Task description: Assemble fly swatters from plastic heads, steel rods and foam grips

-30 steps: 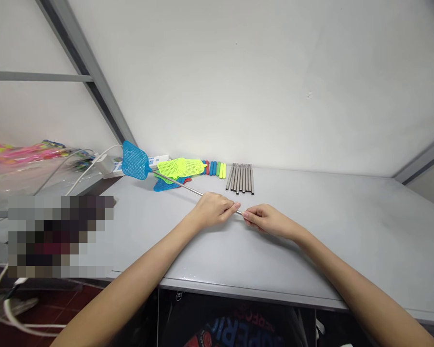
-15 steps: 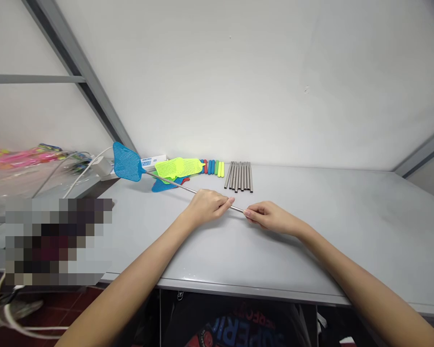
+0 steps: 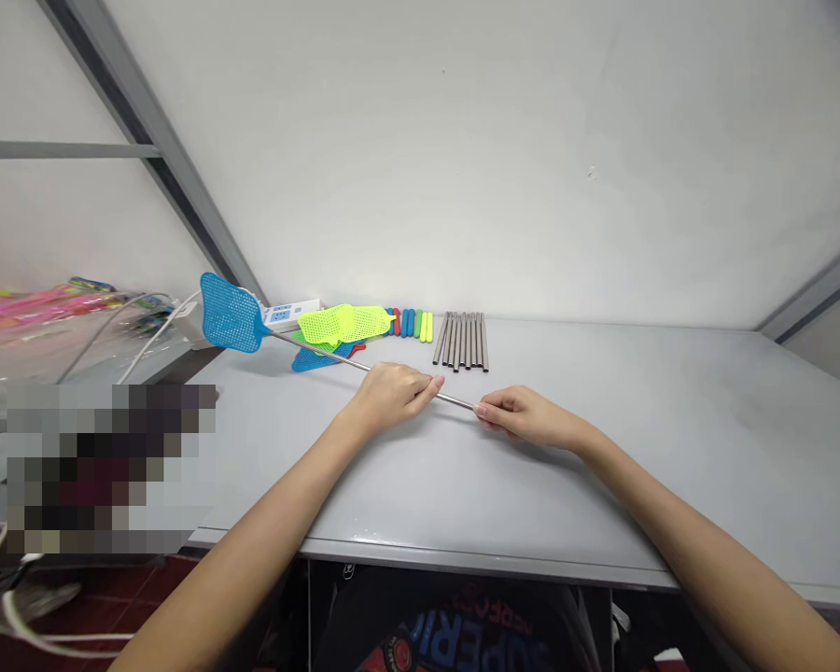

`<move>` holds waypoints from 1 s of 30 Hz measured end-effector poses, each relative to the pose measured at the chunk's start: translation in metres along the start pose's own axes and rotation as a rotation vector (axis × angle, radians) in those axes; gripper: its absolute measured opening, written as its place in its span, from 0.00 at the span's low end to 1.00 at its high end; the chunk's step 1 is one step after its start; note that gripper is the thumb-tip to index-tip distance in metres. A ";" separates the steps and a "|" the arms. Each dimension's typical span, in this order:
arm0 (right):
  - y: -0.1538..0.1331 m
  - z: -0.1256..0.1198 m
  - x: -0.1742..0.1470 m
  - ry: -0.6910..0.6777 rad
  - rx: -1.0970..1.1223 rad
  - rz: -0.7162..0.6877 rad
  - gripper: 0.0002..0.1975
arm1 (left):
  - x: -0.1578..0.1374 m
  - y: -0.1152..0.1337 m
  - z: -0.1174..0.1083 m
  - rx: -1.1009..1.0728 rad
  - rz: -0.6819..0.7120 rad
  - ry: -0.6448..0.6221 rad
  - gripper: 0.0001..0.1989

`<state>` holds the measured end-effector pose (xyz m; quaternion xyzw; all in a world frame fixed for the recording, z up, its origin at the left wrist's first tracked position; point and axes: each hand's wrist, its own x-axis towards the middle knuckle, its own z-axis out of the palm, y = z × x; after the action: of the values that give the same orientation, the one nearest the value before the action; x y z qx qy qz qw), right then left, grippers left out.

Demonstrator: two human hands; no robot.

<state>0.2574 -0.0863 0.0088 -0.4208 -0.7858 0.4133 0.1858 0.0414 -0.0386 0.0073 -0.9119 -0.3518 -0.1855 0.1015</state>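
Observation:
A fly swatter with a blue mesh head (image 3: pixel 231 315) and a thin metal rod (image 3: pixel 455 400) slants across the view above the grey table, its head at the upper left. My left hand (image 3: pixel 394 392) is closed around the middle of the rod. Pinched between thumb and fingers of my right hand (image 3: pixel 522 416) is the rod's right end, whose tip is hidden. A short bare stretch of rod shows between the hands. Behind the rod lie loose yellow-green swatter heads (image 3: pixel 346 324), over a green one and a blue one (image 3: pixel 315 359).
Several metal tubes (image 3: pixel 462 342) lie side by side near the wall. Left of them is a row of coloured handle grips (image 3: pixel 410 323). A white power strip (image 3: pixel 290 315) and cables stand at the back left, near plastic-bagged items (image 3: pixel 56 317). A blurred patch covers the lower left.
The blue swatter head and my left hand have shifted a little to the left. The bare stretch of rod between my hands has grown longer, while my right hand has hardly moved.

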 end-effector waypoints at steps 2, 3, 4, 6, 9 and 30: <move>0.001 0.000 0.000 0.004 -0.004 0.002 0.19 | -0.001 -0.002 0.000 -0.006 -0.009 0.002 0.23; 0.001 0.000 0.000 0.005 -0.005 0.004 0.19 | -0.001 -0.002 0.000 -0.007 -0.014 0.003 0.23; 0.001 0.000 0.000 0.006 -0.004 0.005 0.19 | -0.001 -0.002 0.000 -0.006 -0.018 0.002 0.23; 0.003 -0.001 -0.001 0.002 0.008 0.013 0.19 | -0.001 -0.002 0.000 -0.001 -0.018 -0.001 0.24; 0.008 -0.001 -0.003 -0.019 0.060 0.049 0.19 | -0.001 0.002 0.004 -0.014 -0.006 -0.004 0.23; 0.012 0.000 -0.004 -0.121 0.615 0.174 0.18 | -0.017 0.070 0.019 -0.604 0.259 -0.105 0.19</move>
<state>0.2661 -0.0860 -0.0004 -0.3853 -0.5947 0.6701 0.2212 0.0826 -0.0946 -0.0207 -0.9463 -0.1667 -0.2197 -0.1689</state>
